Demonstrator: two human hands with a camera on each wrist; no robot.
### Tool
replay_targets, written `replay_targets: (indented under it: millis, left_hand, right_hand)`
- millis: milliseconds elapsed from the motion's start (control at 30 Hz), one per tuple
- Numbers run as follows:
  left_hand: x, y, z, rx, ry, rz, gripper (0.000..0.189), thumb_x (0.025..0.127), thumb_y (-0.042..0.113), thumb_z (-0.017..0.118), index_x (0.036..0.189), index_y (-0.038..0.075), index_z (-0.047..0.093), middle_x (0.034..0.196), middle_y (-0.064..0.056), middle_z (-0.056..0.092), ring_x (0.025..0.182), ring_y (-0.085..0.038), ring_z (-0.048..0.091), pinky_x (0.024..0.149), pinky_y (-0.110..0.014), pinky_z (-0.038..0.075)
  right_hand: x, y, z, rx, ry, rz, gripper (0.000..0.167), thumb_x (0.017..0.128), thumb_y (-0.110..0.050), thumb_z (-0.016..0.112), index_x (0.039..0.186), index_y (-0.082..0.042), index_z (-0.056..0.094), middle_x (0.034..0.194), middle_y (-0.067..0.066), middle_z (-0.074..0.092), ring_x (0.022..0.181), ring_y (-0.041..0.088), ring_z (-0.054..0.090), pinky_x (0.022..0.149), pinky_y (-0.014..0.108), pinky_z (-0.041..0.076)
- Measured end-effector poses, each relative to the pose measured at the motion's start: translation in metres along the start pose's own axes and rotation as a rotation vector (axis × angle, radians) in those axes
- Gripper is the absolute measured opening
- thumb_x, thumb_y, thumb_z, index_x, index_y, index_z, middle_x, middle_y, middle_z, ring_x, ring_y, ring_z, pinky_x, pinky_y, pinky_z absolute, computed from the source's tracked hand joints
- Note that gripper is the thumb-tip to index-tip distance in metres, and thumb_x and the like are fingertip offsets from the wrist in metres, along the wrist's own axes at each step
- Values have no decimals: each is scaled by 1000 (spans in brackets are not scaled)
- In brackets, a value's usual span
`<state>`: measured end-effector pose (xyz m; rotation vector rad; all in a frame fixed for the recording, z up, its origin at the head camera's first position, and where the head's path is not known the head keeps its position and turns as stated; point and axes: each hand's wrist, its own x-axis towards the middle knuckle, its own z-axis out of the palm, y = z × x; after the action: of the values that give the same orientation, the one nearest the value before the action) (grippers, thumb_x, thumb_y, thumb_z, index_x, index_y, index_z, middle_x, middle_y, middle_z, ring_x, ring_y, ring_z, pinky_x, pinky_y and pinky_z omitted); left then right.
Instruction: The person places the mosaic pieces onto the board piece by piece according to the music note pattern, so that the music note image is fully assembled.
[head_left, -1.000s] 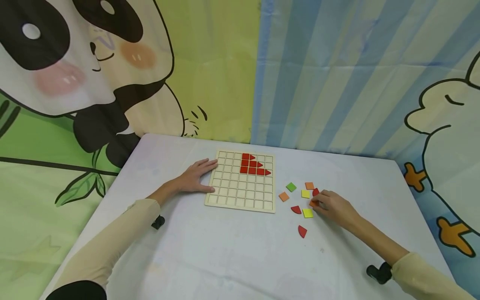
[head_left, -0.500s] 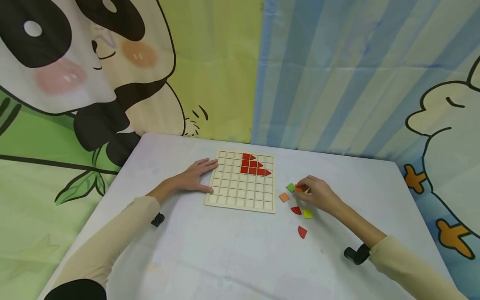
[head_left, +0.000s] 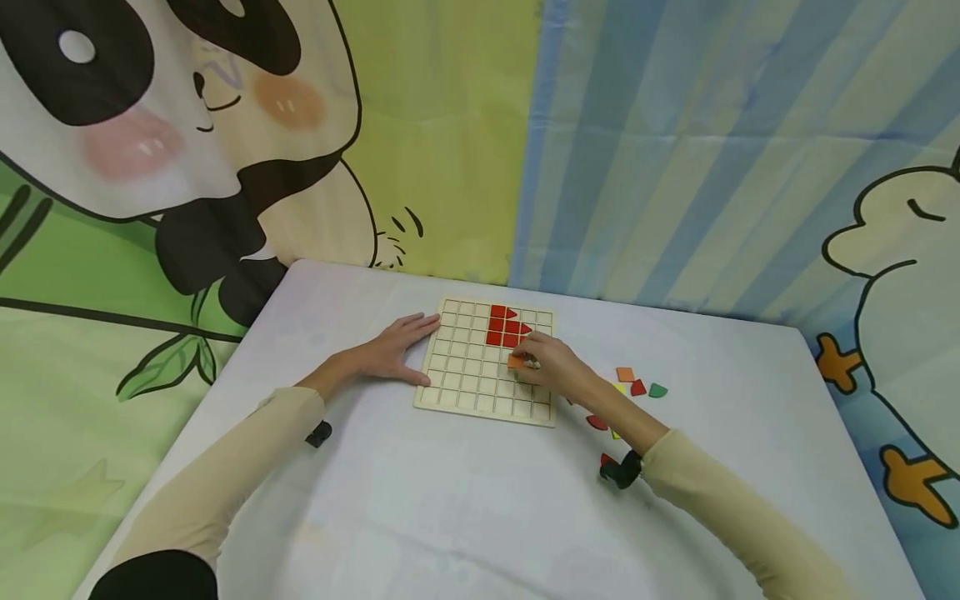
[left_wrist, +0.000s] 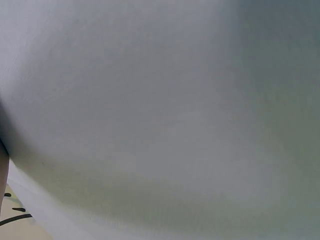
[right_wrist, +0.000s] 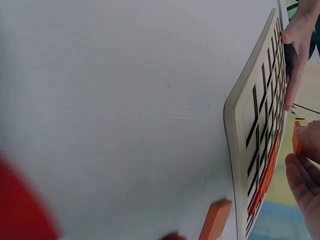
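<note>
A pale wooden grid board (head_left: 467, 381) lies on the white table. Red tiles (head_left: 504, 327) fill stepped rows in its upper right part, most rows ending in a pointed piece. My left hand (head_left: 393, 350) lies along the board's left edge, thumb and fingers spread, fingertips right at the rim. Between thumb and fingers, my right hand (head_left: 557, 368) pinches an orange tile (right_wrist: 297, 139) over the board, just below the red rows. The hand covers the end of the lowest red row. In the left wrist view mostly the tablecloth (left_wrist: 150, 110) shows.
Loose pieces lie right of the board: an orange square (head_left: 625, 374), a red piece (head_left: 638, 387), a green piece (head_left: 657, 390) and a red quarter-round (head_left: 597, 422). The right forearm partly covers others. A cartoon backdrop (head_left: 420, 125) stands behind the table.
My right hand picks up an orange tile from the loose pieces and carries it left over the board. A green quarter-round now shows at the right. My left hand stays at the board's edge.
</note>
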<state>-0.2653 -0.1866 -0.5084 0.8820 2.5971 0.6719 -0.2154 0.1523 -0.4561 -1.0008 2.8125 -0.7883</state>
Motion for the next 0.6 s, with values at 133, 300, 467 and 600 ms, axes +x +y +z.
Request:
replay_targets:
  millis: [133, 300, 467, 600]
  left_hand:
    - [2, -2, 4, 12, 5, 9, 113, 73, 62, 75, 157, 18, 15, 165, 1, 10, 153, -30, 3, 119, -59, 14]
    - [3, -1, 4, 14, 9, 11, 114, 72, 64, 75, 157, 18, 15, 165, 0, 10, 152, -31, 4, 119, -59, 14]
    - [2, -2, 2, 12, 12, 2, 113, 72, 63, 75, 157, 18, 16, 165, 1, 10, 153, -30, 4, 119, -59, 14]
    - [1, -2, 1, 12, 9, -8, 113, 72, 63, 75, 157, 18, 16, 165, 1, 10, 152, -31, 4, 119, -60, 14]
  right_hand:
    - [17, 2, 10, -17, -24, -9, 21, 88, -13, 71, 105, -2, 71, 105, 12, 68, 92, 23, 65, 78, 33, 56]
    - [31, 2, 19, -82, -25, -39, 15, 90, -13, 68, 101, -3, 73, 99, 10, 68, 88, 22, 64, 75, 32, 55]
    - [40, 1, 23, -128, -9, -64, 12, 91, -13, 67, 95, -4, 74, 96, 9, 68, 88, 21, 65, 76, 31, 55]
    - [45, -1, 25, -128, -15, -69, 12, 91, -13, 67, 94, -4, 74, 96, 9, 68, 89, 21, 65, 77, 30, 55]
